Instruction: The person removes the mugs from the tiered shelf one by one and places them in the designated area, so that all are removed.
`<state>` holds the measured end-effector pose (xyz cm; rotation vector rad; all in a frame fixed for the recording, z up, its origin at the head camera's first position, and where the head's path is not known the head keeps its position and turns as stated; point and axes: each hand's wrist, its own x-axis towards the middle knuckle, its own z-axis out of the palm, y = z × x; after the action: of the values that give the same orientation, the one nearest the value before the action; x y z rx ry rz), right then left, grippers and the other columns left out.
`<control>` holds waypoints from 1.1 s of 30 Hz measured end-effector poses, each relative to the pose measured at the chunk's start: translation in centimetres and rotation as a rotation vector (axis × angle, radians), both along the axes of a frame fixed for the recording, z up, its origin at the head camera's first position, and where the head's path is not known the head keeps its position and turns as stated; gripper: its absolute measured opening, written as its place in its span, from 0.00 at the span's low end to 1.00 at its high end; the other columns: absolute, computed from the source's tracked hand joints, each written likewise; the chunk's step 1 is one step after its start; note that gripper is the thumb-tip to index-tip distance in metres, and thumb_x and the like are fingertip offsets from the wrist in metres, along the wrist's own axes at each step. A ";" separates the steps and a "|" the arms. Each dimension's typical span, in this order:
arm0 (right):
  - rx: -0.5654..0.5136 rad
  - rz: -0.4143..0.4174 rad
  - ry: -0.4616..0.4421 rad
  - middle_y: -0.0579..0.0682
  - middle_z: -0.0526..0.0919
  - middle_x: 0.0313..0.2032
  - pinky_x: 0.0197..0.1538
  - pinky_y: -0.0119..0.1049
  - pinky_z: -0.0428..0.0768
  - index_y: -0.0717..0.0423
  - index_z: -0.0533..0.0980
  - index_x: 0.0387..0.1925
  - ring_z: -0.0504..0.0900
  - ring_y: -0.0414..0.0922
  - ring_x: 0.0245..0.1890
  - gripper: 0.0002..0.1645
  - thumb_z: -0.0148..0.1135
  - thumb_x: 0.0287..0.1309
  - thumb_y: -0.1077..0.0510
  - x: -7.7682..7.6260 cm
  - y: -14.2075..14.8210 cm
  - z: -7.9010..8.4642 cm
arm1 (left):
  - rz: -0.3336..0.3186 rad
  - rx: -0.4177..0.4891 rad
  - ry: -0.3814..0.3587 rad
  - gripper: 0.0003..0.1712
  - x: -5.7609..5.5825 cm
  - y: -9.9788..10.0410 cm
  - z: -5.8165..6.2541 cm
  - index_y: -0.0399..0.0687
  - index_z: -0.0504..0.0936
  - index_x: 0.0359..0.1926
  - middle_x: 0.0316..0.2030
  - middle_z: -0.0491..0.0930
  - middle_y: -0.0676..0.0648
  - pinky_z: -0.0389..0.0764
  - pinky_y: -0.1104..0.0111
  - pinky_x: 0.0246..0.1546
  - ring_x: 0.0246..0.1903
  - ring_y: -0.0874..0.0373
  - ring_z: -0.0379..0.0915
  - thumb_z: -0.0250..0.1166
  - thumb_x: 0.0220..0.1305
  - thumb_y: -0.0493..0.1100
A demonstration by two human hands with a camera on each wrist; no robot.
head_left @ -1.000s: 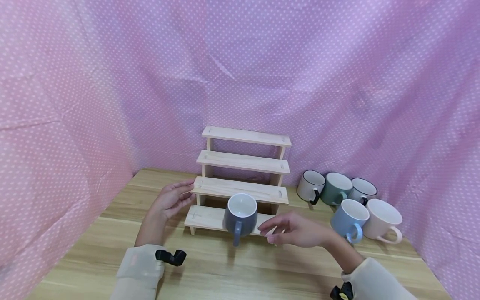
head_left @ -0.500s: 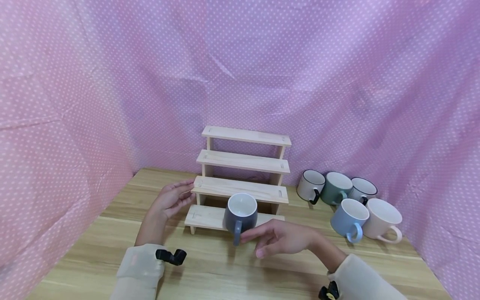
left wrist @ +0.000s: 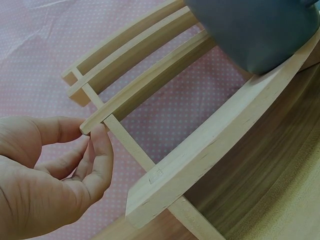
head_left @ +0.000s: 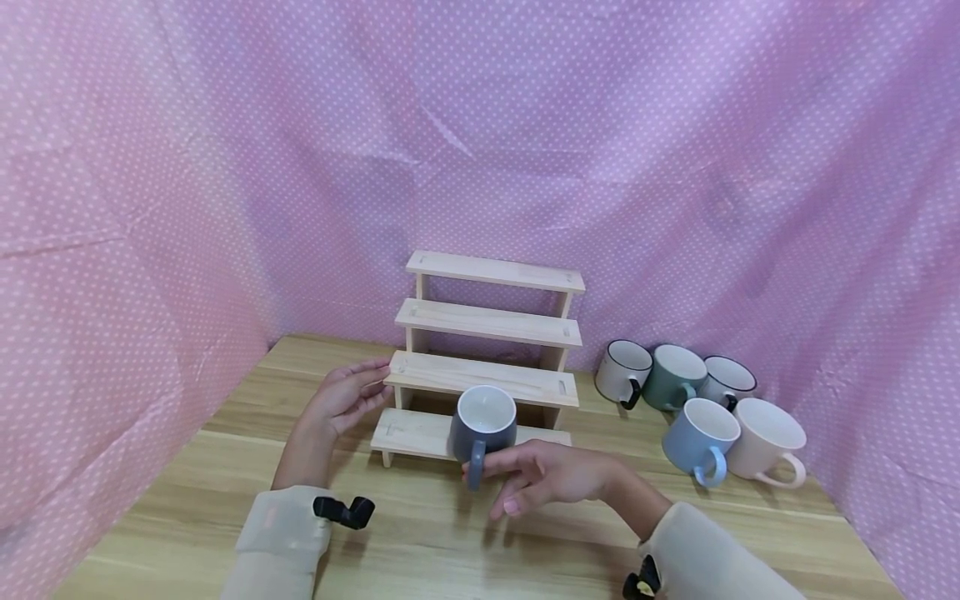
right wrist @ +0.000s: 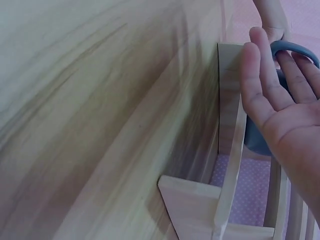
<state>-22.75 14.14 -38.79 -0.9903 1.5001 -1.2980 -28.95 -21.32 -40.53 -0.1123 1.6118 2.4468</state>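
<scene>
A grey-blue mug [head_left: 468, 437] with a white inside stands upright on the lowest step of a four-tier wooden display shelf [head_left: 480, 371], its handle facing the front. My right hand [head_left: 555, 475] is at that handle, index finger passing through the loop and thumb apart below. In the right wrist view the right hand's fingers [right wrist: 255, 85] look mostly straight, some behind the mug handle [right wrist: 295, 46]. With thumb and fingertips, my left hand [head_left: 348, 398] pinches the left end of the second step up. That pinch on the board [left wrist: 107, 107] shows closely in the left wrist view.
Several mugs stand at the right: a white black-rimmed mug [head_left: 618, 379], a green mug [head_left: 667, 387], another black-rimmed mug [head_left: 727, 379], a light blue mug [head_left: 690, 442] and a pale pink mug [head_left: 757, 450]. A dotted pink cloth [head_left: 480, 125] hangs behind the wooden table [head_left: 420, 533].
My right hand has moved left from the lowest step's right end to the mug handle, its index finger now through the loop. The left hand and mug stay put.
</scene>
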 end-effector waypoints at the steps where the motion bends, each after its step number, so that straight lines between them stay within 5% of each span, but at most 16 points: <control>1: -0.007 0.010 -0.015 0.75 0.64 0.70 0.64 0.49 0.80 0.64 0.58 0.77 0.71 0.78 0.60 0.39 0.63 0.71 0.61 -0.1 -0.1 0.0 | 0.000 -0.003 -0.001 0.20 0.0 0.0 0.0 0.30 0.70 0.65 0.45 0.80 0.48 0.84 0.72 0.50 0.40 0.60 0.79 0.56 0.76 0.30; 5: -0.027 0.020 -0.030 0.69 0.57 0.75 0.62 0.57 0.80 0.66 0.59 0.75 0.71 0.77 0.61 0.35 0.59 0.73 0.61 -0.2 -0.3 0.0 | 0.001 -0.010 0.004 0.22 -0.1 0.1 0.0 0.29 0.68 0.67 0.45 0.79 0.48 0.84 0.72 0.50 0.40 0.60 0.79 0.56 0.76 0.31; 13: -0.041 -0.023 0.007 0.71 0.66 0.70 0.56 0.67 0.80 0.68 0.66 0.70 0.76 0.74 0.58 0.28 0.56 0.76 0.57 -0.2 -0.5 0.1 | -0.004 -0.011 0.005 0.22 -0.1 0.0 0.0 0.29 0.68 0.67 0.45 0.79 0.48 0.84 0.72 0.50 0.41 0.60 0.79 0.57 0.76 0.31; 33: -0.032 -0.127 0.057 0.80 0.76 0.53 0.53 0.69 0.80 0.73 0.75 0.56 0.76 0.80 0.51 0.18 0.54 0.76 0.60 -1.1 2.1 -0.1 | -0.006 -0.010 0.008 0.20 -0.1 -0.1 -0.1 0.30 0.71 0.65 0.44 0.80 0.48 0.85 0.72 0.50 0.41 0.59 0.79 0.57 0.75 0.31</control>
<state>-23.81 16.23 -38.88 -0.9722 1.6122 -1.3978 -29.03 -21.40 -40.64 -0.0995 1.6255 2.4383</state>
